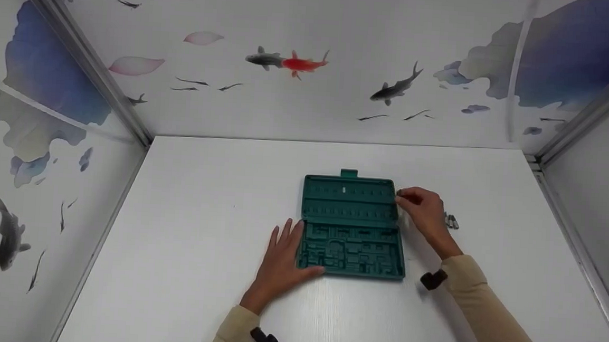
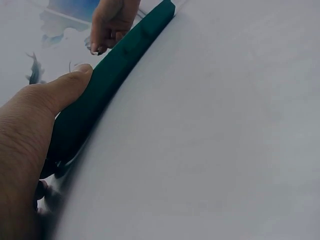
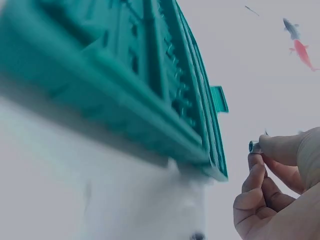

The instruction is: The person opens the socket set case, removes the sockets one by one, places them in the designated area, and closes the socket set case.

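A green plastic tool case [image 1: 351, 221] lies unfolded on the white table, its moulded slots facing up. My left hand [image 1: 283, 257] rests at its near left corner, fingers spread along the left side and thumb on the front rim. In the left wrist view that thumb [image 2: 75, 82] touches the case's edge. Just beyond the case's upper right side, my right hand [image 1: 425, 210] pinches a small metal socket [image 3: 255, 146] between thumb and fingers. The socket's hollow end shows in the right wrist view.
Several small metal pieces [image 1: 452, 221] lie on the table right of the case, partly behind the right hand. One small pale piece [image 1: 343, 190] shows in the case's far half. Printed walls [image 1: 308, 108] enclose the table [image 1: 200, 228] at the back and sides.
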